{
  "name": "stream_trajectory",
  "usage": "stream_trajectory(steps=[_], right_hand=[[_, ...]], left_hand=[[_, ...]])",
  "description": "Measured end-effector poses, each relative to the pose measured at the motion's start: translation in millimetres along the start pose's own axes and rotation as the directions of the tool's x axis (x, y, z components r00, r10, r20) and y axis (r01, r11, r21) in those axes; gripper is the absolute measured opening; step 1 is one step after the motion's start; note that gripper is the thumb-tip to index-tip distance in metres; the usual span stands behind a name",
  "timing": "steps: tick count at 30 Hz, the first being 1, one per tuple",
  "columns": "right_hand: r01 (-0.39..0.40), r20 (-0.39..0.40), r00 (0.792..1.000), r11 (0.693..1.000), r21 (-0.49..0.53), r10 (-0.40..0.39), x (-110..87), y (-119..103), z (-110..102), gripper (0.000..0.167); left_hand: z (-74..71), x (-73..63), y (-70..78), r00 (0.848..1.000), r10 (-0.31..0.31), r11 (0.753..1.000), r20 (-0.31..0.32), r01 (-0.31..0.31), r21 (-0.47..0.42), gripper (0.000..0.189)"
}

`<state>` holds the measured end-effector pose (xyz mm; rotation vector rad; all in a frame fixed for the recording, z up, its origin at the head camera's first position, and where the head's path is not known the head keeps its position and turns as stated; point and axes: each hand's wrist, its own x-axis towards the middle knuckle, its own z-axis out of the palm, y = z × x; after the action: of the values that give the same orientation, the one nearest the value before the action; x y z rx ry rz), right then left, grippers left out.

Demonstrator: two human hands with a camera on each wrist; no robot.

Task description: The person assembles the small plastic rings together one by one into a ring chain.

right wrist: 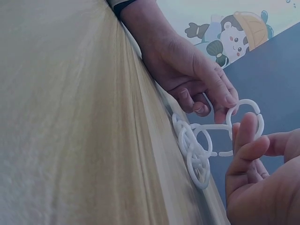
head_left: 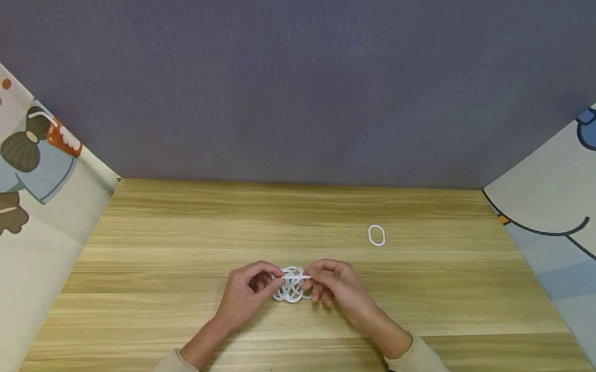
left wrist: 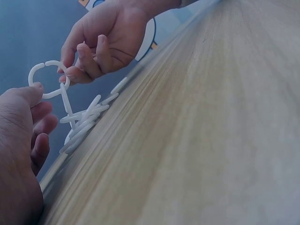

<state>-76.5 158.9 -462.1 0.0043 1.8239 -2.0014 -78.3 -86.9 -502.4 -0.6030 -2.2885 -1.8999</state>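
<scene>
Between the two hands is a white plastic ring (head_left: 295, 277) with a small gap in its loop, raised above the table. My left hand (head_left: 248, 287) pinches one side of it between thumb and index finger. On the opposite side, my right hand (head_left: 338, 287) pinches the same ring with thumb and fingertips. From this ring hangs another link (left wrist: 66, 102), which leads down to a heap of joined white rings (right wrist: 199, 161) on the table. The fingers partly cover the held ring in the right wrist view.
One loose white ring (head_left: 369, 237) lies flat on the wooden table (head_left: 187, 228), beyond my right hand. A dark grey-blue panel (head_left: 291, 83) stands along the far edge. Panels with cartoon pictures (head_left: 46, 221) flank the table on both sides.
</scene>
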Motion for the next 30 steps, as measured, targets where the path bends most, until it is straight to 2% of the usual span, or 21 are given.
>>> stream_trajectory(steps=[17,25,30], right_hand=[[0.080,0.037,0.996,0.997,0.007,-0.080,-0.5,1.9,-0.7,0.029],[0.084,0.016,0.996,0.996,-0.005,-0.084,-0.3,3.7,0.1,0.028],[0.072,0.011,0.997,0.997,-0.009,-0.071,0.2,3.4,1.2,0.029]], left_hand=[[0.4,1.0,0.1,0.997,-0.073,0.997,-0.006,0.073,0.012,0.005],[0.4,0.8,-1.1,0.998,-0.056,0.998,-0.009,0.056,0.017,0.006],[0.6,0.8,0.2,0.997,-0.073,0.997,-0.014,0.073,0.017,0.006]])
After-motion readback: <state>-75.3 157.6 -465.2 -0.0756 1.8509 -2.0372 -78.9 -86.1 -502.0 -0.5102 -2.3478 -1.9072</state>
